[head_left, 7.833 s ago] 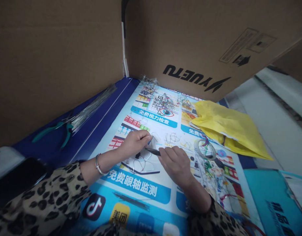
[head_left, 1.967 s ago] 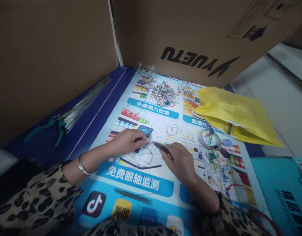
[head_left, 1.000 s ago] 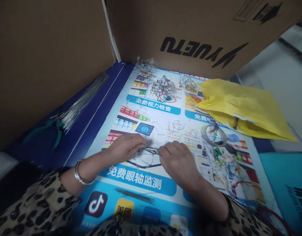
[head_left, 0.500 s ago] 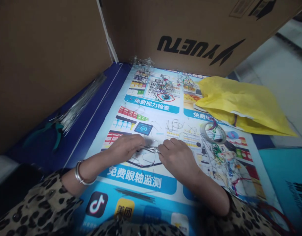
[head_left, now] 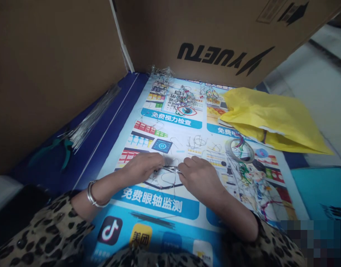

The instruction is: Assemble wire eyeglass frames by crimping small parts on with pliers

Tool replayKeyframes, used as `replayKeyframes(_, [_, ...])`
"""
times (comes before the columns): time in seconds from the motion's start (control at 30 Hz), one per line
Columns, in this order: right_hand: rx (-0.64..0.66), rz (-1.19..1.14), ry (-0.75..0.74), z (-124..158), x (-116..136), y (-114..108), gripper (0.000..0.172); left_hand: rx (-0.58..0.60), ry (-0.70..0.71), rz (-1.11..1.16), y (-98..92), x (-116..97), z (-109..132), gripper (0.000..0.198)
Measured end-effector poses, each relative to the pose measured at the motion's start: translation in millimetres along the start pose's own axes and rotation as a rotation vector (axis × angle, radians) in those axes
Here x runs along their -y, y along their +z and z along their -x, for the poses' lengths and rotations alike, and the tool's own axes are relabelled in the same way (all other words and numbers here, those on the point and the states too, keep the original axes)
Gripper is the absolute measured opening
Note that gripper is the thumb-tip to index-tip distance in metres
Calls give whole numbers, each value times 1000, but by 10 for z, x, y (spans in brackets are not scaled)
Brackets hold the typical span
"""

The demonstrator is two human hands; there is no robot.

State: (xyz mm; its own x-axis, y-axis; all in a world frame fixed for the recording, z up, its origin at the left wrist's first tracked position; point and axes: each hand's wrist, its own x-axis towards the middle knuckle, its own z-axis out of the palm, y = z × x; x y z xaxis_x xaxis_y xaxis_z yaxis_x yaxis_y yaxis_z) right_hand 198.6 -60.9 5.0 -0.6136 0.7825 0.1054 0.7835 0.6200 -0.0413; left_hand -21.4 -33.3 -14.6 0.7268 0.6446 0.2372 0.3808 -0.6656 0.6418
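My left hand [head_left: 144, 165], with silver bangles at the wrist, is closed at the lower middle of the printed poster. Facing it, my right hand [head_left: 201, 180] is closed too, its fingertips bent inward. Between them runs a short bundle of thin silvery wire [head_left: 172, 168], pinched at both ends. Fine loops of wire hang below it, over the poster, but their exact shape is too thin to make out. The fingertips of both hands are partly hidden behind the knuckles.
Tangled wire pieces [head_left: 184, 96] lie at the poster's far end. Left are straight wires [head_left: 89, 118] and teal-handled pliers [head_left: 66, 154]. A tape roll [head_left: 239, 151], a yellow bag [head_left: 273, 118] and coloured wires [head_left: 244, 172] lie right. Cardboard [head_left: 215, 22] stands behind.
Both hands keep nearly the same place and grip on the wire. The view has shifted very slightly.
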Motion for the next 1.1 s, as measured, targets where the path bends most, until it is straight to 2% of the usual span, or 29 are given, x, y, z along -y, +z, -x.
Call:
replayKeyframes(0.77, [94, -22, -9, -63, -62, -62, 10, 65, -19, 78, -38, 20, -46, 22])
replayKeyframes(1.1, [170, 39, 87, -246, -167, -101, 17, 26, -11, 5, -117, 169, -255, 19])
